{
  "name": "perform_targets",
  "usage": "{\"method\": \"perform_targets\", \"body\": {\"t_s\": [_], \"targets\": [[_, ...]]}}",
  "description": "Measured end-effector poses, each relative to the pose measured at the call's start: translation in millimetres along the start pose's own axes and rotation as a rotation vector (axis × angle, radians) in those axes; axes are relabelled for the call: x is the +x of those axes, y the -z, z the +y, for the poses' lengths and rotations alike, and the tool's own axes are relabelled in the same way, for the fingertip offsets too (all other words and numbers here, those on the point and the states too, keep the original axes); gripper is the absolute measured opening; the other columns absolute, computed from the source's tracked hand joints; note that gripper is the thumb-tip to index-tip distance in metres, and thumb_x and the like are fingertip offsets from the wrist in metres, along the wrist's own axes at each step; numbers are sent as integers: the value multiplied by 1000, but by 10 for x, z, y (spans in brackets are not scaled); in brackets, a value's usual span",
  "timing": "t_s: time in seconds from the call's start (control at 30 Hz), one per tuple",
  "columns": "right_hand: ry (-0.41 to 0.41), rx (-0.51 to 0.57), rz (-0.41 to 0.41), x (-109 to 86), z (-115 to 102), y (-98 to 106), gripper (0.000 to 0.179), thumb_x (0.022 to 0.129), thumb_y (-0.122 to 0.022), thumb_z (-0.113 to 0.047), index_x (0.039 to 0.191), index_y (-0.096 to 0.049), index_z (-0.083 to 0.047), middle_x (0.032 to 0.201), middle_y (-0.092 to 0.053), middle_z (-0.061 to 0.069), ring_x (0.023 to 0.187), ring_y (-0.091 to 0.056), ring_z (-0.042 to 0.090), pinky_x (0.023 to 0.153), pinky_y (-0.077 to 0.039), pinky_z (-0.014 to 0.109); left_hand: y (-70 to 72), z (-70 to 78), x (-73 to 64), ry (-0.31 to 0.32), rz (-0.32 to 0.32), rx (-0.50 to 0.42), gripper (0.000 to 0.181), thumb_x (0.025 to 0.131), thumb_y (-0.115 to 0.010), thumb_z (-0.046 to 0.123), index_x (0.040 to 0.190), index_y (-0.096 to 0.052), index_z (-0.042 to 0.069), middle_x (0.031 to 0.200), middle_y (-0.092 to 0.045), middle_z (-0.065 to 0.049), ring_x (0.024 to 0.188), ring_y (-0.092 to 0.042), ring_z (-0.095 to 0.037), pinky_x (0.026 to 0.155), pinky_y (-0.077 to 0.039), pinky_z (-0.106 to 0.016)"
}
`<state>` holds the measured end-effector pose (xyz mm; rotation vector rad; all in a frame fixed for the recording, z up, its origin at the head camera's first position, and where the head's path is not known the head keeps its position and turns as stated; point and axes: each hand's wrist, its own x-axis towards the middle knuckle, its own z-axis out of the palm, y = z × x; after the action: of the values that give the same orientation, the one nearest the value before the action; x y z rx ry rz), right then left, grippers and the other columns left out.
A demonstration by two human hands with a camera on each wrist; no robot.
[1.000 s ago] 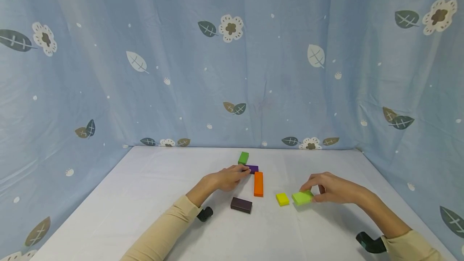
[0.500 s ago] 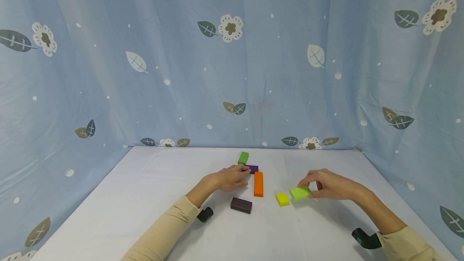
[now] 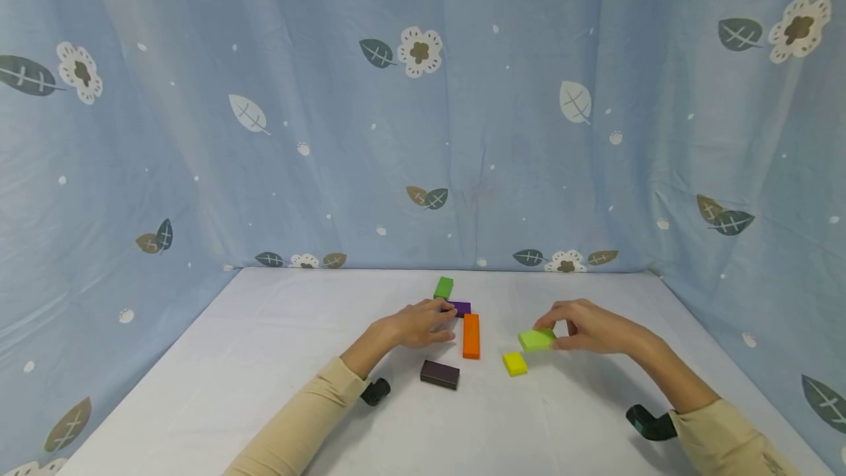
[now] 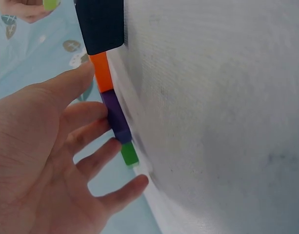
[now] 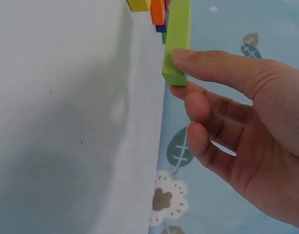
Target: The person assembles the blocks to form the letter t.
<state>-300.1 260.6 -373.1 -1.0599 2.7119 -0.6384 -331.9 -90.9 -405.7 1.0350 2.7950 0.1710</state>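
My right hand (image 3: 591,327) pinches a light green block (image 3: 537,339) between thumb and fingers, above the table. In the right wrist view the thumb lies on one face of this light green block (image 5: 177,41). My left hand (image 3: 416,323) rests with its fingertips at the purple block (image 3: 462,308), part of which is hidden under them. Spread, loosely bent fingers reach the purple block (image 4: 117,117) in the left wrist view. Behind it lies a green block (image 3: 444,287), and an orange block (image 3: 471,336) extends from it toward the front.
A small yellow block (image 3: 515,363) lies in front of the light green one. A dark brown block (image 3: 439,374) sits left of it, near the orange block. The white table (image 3: 317,289) ends at a blue patterned curtain (image 3: 330,167).
My right hand has moved left and farther back with the light green block, now behind the yellow block. My left hand stays at the purple block.
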Motion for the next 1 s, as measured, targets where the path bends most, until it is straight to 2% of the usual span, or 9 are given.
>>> {"method": "perform_targets", "body": {"t_s": [0.4, 1.0], "targets": [[-28, -22, 35, 142, 53, -30, 32, 86, -75, -16, 118, -71, -13, 105, -69, -1, 70, -55, 10, 60, -50, 20, 5, 20, 0, 14, 3, -12, 61, 99, -53, 46, 149, -42, 14, 152, -41, -3, 137, -44, -24, 114, -38, -46], [-58, -40, 67, 338, 182, -67, 32, 86, -75, -13, 118, -71, -11, 106, -70, 1, 82, -58, 14, 64, -52, 19, 1, 20, -13, 10, 11, -4, 61, 98, -54, 46, 149, -42, 15, 152, -41, -3, 137, -44, -25, 113, -39, -46]]}}
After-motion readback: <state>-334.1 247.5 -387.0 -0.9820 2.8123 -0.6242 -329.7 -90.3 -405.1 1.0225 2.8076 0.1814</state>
